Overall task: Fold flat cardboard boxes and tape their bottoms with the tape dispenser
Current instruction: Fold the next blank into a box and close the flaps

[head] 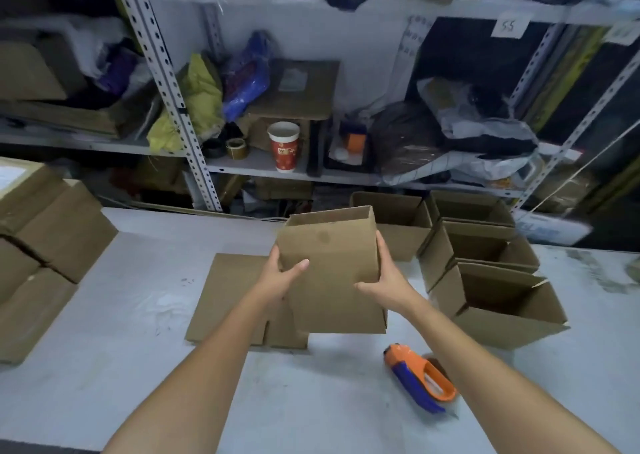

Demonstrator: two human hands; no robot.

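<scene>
Both hands hold one half-opened brown cardboard box [329, 245] upright above the middle of the pale grey desk [138, 315]. The left hand [282, 275] and right hand [388, 277] each grip a side, thumbs across the front face. One orange-and-blue tape dispenser [420, 377] lies toward the front edge beside the right forearm, nearer that hand. Four open-topped brown boxes [498, 318] stand along the right edge.

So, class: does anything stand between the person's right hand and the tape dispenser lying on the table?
Nothing visible does. The tape dispenser lies on bare table beside the right forearm, nearer the person than the right hand. That hand and the left hand grip the box.
</scene>
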